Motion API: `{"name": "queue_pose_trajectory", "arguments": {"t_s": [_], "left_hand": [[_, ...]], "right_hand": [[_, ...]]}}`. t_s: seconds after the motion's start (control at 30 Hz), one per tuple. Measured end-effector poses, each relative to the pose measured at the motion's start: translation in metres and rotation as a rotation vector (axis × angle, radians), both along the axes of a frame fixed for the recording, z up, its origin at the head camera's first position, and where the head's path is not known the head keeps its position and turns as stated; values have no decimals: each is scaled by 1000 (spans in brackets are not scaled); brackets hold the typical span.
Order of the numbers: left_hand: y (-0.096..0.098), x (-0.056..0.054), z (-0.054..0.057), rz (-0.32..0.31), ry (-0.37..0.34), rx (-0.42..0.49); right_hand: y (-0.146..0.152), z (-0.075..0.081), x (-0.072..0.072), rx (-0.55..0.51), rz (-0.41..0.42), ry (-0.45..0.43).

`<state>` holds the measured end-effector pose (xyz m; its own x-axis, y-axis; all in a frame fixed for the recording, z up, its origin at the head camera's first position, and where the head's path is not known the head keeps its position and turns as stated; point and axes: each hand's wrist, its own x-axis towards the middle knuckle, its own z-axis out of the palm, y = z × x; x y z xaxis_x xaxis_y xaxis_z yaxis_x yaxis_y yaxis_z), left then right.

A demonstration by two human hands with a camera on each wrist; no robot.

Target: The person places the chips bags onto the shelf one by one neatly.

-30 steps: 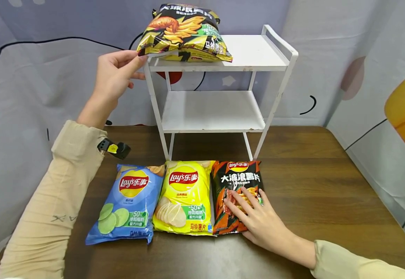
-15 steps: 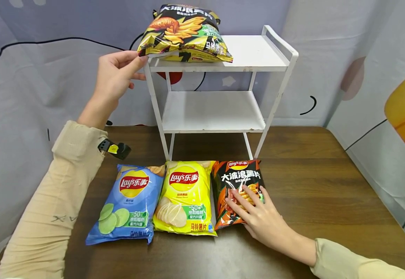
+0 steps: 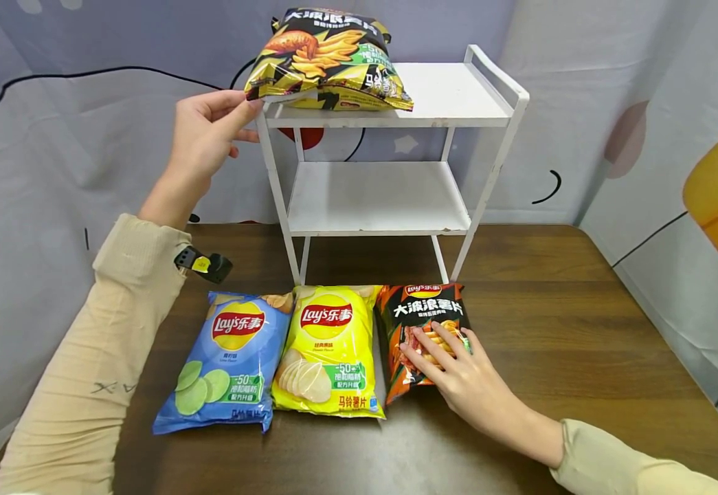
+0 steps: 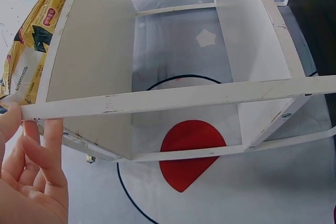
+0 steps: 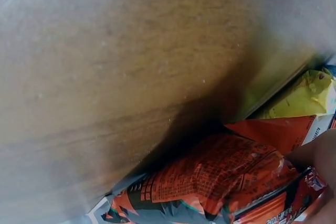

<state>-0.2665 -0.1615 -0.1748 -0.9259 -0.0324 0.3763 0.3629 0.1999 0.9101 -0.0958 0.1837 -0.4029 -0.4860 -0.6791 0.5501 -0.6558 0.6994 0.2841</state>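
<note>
At the top front-left corner of a white rack [image 3: 389, 121], my left hand [image 3: 200, 134] holds the frame, thumb in front and fingertips against the post in the left wrist view. The thumb tip meets the lower corner of a black-and-yellow chip bag [image 3: 318, 51] lying on another yellow bag. My right hand [image 3: 466, 375] grips a black-and-orange chip bag [image 3: 422, 313], fingers spread over its front. The right wrist view shows that bag's printed back [image 5: 210, 177] tilted up from the table. Left of it lie a yellow chip bag [image 3: 321, 344] and a blue one [image 3: 229, 350].
The rack's middle shelf [image 3: 377, 196] sits below the top one, and its legs stand on the brown wooden table [image 3: 556, 330]. A side handle [image 3: 497, 79] rises at the rack's right. Patterned cloth [image 3: 86, 151] hangs behind and at both sides.
The lower end of the black-and-orange bag has swung up and away from me with the right hand, also slightly to the right. The left hand and the other bags stay where they were.
</note>
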Motion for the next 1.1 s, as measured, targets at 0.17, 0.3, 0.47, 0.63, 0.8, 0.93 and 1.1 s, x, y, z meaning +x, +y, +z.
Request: {"name": "queue_pose_trajectory", "arguments": {"t_s": [0.17,0.3,0.47,0.63,0.8,0.93,1.1], "left_hand": [[0,-1,0,3,7,-1],[0,-1,0,3,6,-1],[2,-2,0,4,4,-3],[3,-3,1,5,16,-7],[4,-3,1,4,19,-6],[3,-4,2,4,14,-1],[3,-4,2,2,12,2]], "right_hand": [[2,5,-2,-1,-10,-8],[5,10,-2,15,-18,-14],[9,18,0,13,-19,-40],[10,29,6,8,-22,-24],[9,40,11,-41,5,54],[7,53,15,-95,43,123],[5,75,18,-152,89,187]]}}
